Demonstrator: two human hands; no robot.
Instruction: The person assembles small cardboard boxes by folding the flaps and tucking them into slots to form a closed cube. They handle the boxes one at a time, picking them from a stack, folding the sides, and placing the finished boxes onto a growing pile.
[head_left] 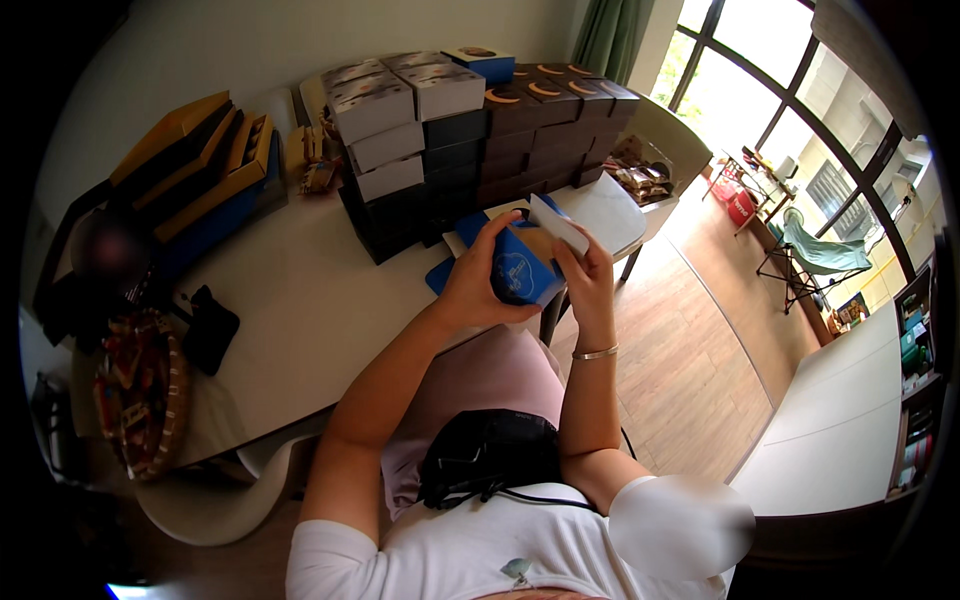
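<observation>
Above the table's near edge, my left hand (pixel 474 281) is closed around a small blue carton (pixel 520 268) with pale printing on its side. The fingers wrap the carton's left side, and the thumb is underneath. On its right side my right hand (pixel 588 275) grips the carton by its raised white flap (pixel 557 225). A tan patch shows between the flap and the blue side; I cannot tell whether it is contents or cardboard. Behind the carton, partly hidden by it, more blue and white cardboard lies at the table's edge.
Stacked white boxes (pixel 372 108), black boxes (pixel 455 148) and brown boxes (pixel 535 115) line the table's back, with a blue box (pixel 485 66) on top. Open yellow-and-blue boxes (pixel 205 165) lean at left. A snack basket (pixel 178 400) and black pouch (pixel 210 335) sit nearer. Wooden floor lies right.
</observation>
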